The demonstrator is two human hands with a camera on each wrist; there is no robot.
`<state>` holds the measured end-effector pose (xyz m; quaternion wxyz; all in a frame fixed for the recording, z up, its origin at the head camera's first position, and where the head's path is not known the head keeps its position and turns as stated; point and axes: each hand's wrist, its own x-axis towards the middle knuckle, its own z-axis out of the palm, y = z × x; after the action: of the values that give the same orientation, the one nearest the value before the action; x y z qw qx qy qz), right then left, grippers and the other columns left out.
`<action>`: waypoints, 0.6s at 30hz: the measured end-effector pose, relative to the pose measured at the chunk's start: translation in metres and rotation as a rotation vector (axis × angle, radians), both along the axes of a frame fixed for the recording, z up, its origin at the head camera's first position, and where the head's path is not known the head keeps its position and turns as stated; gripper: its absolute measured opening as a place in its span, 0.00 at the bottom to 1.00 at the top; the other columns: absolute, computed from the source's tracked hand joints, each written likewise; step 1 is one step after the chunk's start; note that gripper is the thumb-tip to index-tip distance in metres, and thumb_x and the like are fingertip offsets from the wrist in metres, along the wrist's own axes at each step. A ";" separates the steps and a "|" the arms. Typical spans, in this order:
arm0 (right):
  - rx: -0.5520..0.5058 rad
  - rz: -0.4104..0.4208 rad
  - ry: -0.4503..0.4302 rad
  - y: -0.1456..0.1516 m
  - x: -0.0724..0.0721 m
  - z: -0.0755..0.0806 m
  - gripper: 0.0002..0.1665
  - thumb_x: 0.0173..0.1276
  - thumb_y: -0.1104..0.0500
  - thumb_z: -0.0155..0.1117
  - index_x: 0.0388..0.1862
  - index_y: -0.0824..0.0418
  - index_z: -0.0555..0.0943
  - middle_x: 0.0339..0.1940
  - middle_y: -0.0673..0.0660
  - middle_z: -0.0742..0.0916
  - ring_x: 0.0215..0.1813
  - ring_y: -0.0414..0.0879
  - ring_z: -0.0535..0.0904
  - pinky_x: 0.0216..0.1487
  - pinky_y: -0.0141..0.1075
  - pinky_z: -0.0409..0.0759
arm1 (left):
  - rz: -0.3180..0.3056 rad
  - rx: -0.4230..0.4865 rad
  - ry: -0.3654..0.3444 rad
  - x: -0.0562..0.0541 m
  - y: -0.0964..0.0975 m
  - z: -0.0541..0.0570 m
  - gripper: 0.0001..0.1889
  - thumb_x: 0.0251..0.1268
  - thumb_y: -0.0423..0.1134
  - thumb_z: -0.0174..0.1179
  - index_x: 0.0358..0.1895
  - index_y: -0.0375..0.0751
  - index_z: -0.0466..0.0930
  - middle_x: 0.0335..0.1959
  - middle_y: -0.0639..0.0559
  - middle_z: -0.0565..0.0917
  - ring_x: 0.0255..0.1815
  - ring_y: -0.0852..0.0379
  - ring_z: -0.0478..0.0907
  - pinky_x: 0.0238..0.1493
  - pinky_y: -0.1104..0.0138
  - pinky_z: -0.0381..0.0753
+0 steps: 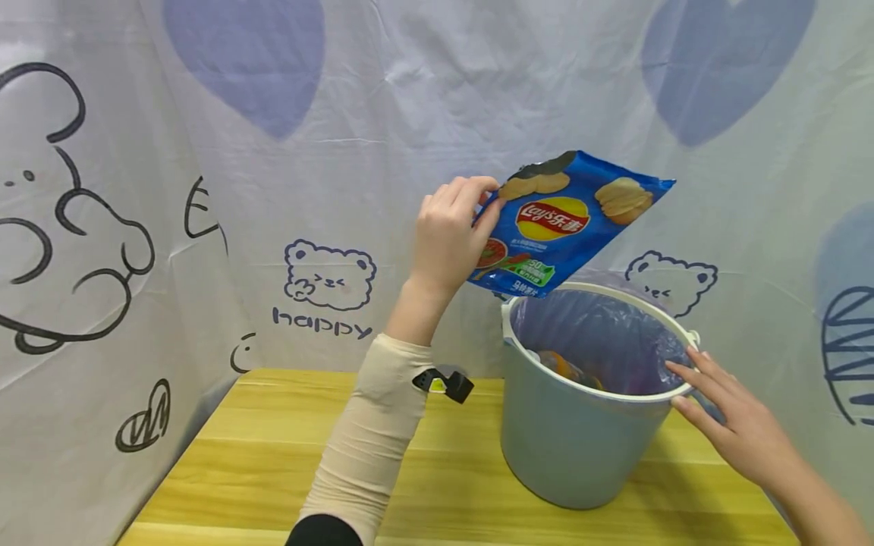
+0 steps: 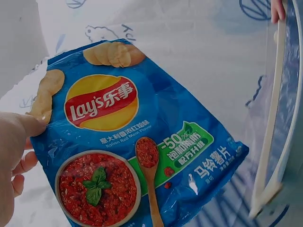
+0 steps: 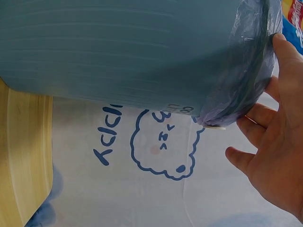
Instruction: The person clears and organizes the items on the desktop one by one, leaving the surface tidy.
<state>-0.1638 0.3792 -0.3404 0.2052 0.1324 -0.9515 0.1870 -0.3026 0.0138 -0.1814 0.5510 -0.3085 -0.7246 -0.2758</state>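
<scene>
My left hand point(image 1: 448, 231) pinches a blue Lay's potato chip bag point(image 1: 580, 246) by one edge, holding it up over the back left of the bin's rim. Its top edge looks torn, and the printed front shows fully in the left wrist view. A grey-blue trash bin point(image 1: 570, 447) stands on the table, lined with a thin translucent purple bag point(image 1: 594, 334). At the bin's right side, my right hand point(image 1: 740, 428) rests its extended fingers on the white rim point(image 1: 631, 396). In the right wrist view its fingers touch the liner point(image 3: 246, 66) folded over the edge.
Inside the bin lies some trash with an orange part point(image 1: 563, 365). The bin stands on a yellow wood-grain table point(image 1: 287, 455). Behind and to the left hangs a white cloth point(image 1: 423, 98) printed with bears and hearts.
</scene>
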 end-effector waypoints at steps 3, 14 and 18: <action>-0.005 0.002 -0.012 0.002 -0.009 -0.004 0.29 0.75 0.52 0.54 0.73 0.51 0.67 0.81 0.58 0.57 0.82 0.41 0.37 0.77 0.61 0.37 | -0.008 0.018 -0.051 -0.006 0.015 -0.005 0.10 0.69 0.43 0.60 0.44 0.42 0.82 0.34 0.50 0.84 0.33 0.55 0.79 0.36 0.62 0.75; -0.012 0.005 -0.062 0.009 -0.035 -0.013 0.29 0.76 0.49 0.52 0.73 0.51 0.66 0.81 0.59 0.56 0.82 0.57 0.41 0.66 0.75 0.46 | -0.066 0.047 -0.183 -0.031 0.059 -0.032 0.09 0.68 0.42 0.60 0.44 0.42 0.82 0.32 0.52 0.83 0.28 0.59 0.79 0.35 0.71 0.77; -0.016 0.007 -0.063 0.008 -0.034 -0.011 0.29 0.76 0.50 0.53 0.73 0.51 0.66 0.81 0.59 0.56 0.82 0.55 0.40 0.68 0.73 0.44 | -0.091 0.039 -0.216 -0.034 0.071 -0.041 0.09 0.68 0.43 0.60 0.44 0.42 0.81 0.32 0.52 0.83 0.26 0.61 0.76 0.32 0.74 0.73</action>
<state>-0.1977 0.3868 -0.3510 0.1757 0.1283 -0.9555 0.1994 -0.3361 0.0846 -0.2225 0.4628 -0.2987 -0.7594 -0.3463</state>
